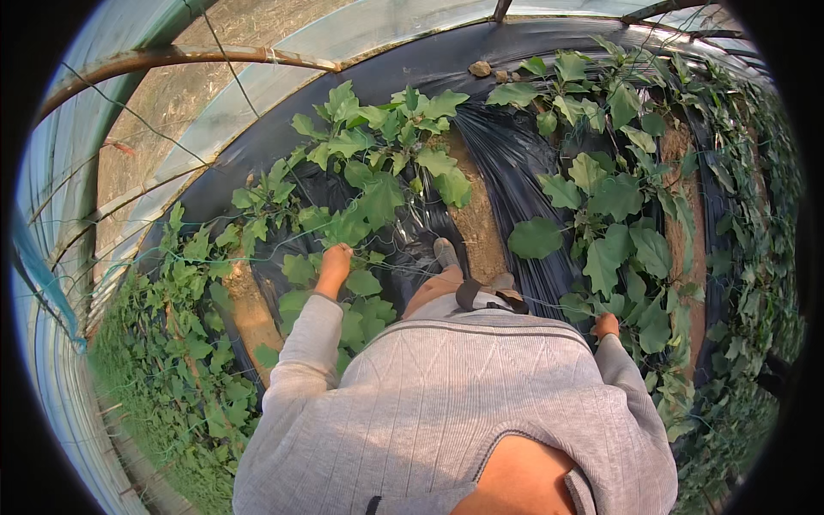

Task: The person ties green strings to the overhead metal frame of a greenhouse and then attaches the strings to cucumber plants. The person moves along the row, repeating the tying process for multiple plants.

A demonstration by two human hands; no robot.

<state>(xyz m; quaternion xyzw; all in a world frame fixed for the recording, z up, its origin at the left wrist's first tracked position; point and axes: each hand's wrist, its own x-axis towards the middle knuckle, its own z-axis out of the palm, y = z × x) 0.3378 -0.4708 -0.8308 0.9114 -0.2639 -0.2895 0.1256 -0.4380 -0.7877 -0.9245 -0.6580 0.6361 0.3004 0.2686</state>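
Thin green twine [290, 239] crosses the leaves at the left, and my left hand [335, 262] is closed on it with thumb and finger pinched. Below and around that hand spread the broad lobed leaves of an eggplant-like plant [364, 283]. Another stretch of twine runs in front of my waist towards my right hand [605, 326]. That hand is curled at the twine's end, low beside the leaves of a second plant [615, 254]; its fingertips are hard to make out.
Black plastic mulch film [515, 174] covers the beds, with bare soil strips [476, 225] between. Rusty hoops [193, 56] and clear plastic sheeting [322, 45] form the tunnel wall. Loose strings hang at the left. Stones [479, 68] lie on the film. Dense plant rows [753, 257] stand at the right.
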